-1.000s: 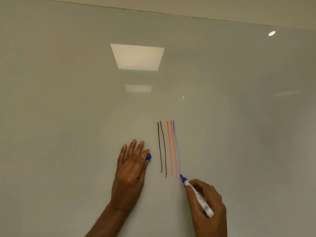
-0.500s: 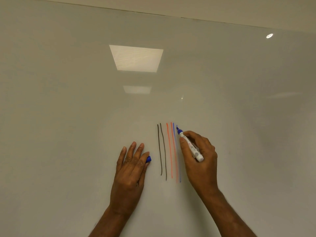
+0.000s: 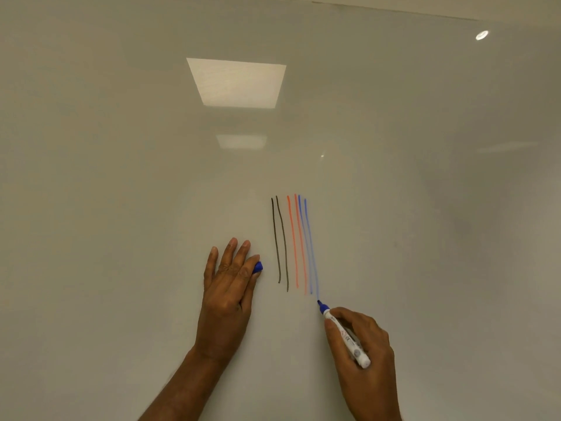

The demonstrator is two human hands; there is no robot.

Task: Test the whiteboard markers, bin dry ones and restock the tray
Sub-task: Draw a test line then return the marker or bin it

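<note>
**Second blue stroke finished, marker at the foot of the line**

Half a second ago the right hand (image 3: 362,350) held the blue marker (image 3: 344,335) at the top of the strokes; now it has swept down, leaving a second blue line (image 3: 311,247) beside the first, and the tip sits just below that line's lower end. Whether the tip touches the whiteboard (image 3: 121,177) or has just lifted cannot be told. The left hand has not shifted.

The right hand is closed around the marker barrel in a writing grip. The left hand (image 3: 229,287) lies flat against the board, fingers extended, with the blue cap (image 3: 258,266) pinned at the index-finger side, just left of the two black lines (image 3: 280,241). Two orange-red lines (image 3: 296,241) stand between the black pair and the blue pair, all near the board's lower middle. No tray or bin is in view.

Both blue lines look paler toward their lower ends, so the verdict on this marker seems borderline; misjudging it would put a fading marker back in the tray or bin a usable one. The strokes crowd together, and the first blue runs close against the orange, which could blur that judgement. The cap is only pressed under a flat hand and could slip and drop when that hand lifts. Leaving the tip uncapped for long would dry it further.
</note>
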